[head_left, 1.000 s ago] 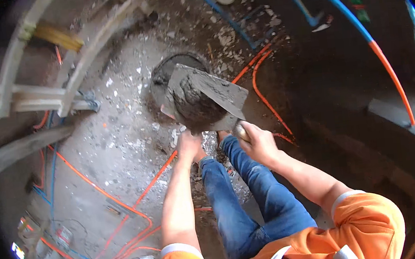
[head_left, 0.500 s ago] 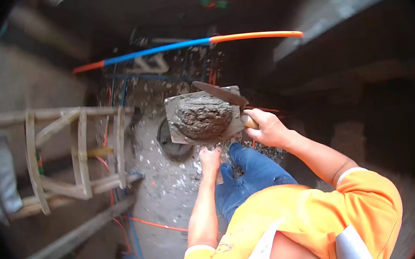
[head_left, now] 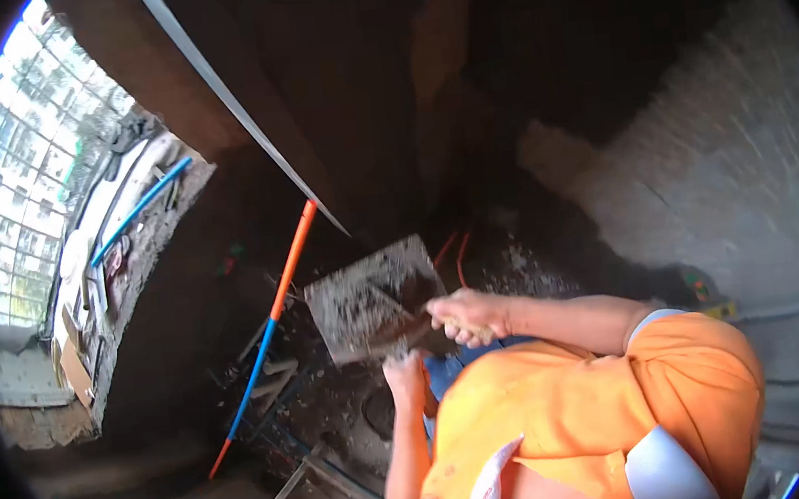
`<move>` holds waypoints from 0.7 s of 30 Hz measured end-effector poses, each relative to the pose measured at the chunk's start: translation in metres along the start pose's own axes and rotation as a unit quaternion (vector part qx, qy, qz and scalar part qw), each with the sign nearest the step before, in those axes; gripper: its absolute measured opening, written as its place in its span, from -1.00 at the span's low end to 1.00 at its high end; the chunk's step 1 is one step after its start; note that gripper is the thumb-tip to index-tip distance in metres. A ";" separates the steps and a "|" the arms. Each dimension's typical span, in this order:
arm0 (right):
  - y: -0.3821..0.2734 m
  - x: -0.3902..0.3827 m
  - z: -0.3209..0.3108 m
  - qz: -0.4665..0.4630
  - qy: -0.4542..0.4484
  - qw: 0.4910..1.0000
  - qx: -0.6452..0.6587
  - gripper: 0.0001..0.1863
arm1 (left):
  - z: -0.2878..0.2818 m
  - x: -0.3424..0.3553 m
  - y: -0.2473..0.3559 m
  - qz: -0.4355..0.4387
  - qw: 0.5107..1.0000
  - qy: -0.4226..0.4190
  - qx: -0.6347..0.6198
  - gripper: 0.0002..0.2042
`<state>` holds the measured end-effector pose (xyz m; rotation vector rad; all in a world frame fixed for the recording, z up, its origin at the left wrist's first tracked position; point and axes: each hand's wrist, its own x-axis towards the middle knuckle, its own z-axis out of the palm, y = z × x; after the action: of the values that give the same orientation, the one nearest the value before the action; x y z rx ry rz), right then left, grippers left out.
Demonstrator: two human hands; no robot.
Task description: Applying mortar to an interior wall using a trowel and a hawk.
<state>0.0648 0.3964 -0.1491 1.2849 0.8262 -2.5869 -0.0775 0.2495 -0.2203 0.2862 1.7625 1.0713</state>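
Head view: left hand (head_left: 406, 380) clasps one hawk (head_left: 339, 342); right hand (head_left: 466, 310) clasps one trowel (head_left: 477, 332).

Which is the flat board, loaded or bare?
Loaded: rough grey mortar lies across much of the board.

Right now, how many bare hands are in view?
2: the left hand just below the board, and the right hand off its lower right side. Others could be hidden in the dark areas.

Mortar (head_left: 359, 313) on the hawk (head_left: 408, 253), pipe (head_left: 274, 315) to its left, window (head_left: 23, 180) farther left.
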 end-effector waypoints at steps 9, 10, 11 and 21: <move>0.040 -0.079 -0.032 -0.229 -0.012 0.933 0.276 -0.55 | 0.013 0.010 0.081 0.030 0.987 -0.137 0.075 -0.85; 0.052 -0.083 -0.037 -0.241 -0.012 0.926 0.289 -0.55 | 0.020 0.008 0.093 0.036 0.985 -0.146 0.084 -0.85; 0.061 -0.089 -0.041 -0.253 -0.017 0.917 0.307 -0.57 | 0.026 0.004 0.107 0.048 0.982 -0.152 0.097 -0.84; 0.032 -0.037 -0.052 -0.339 -0.365 0.731 0.466 -0.50 | 0.087 0.014 0.157 0.214 0.933 -0.208 0.201 -0.90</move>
<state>0.1355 0.3931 -0.1588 -0.2572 -0.3288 -3.8128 -0.0541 0.3944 -0.1167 1.1121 1.5457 0.8476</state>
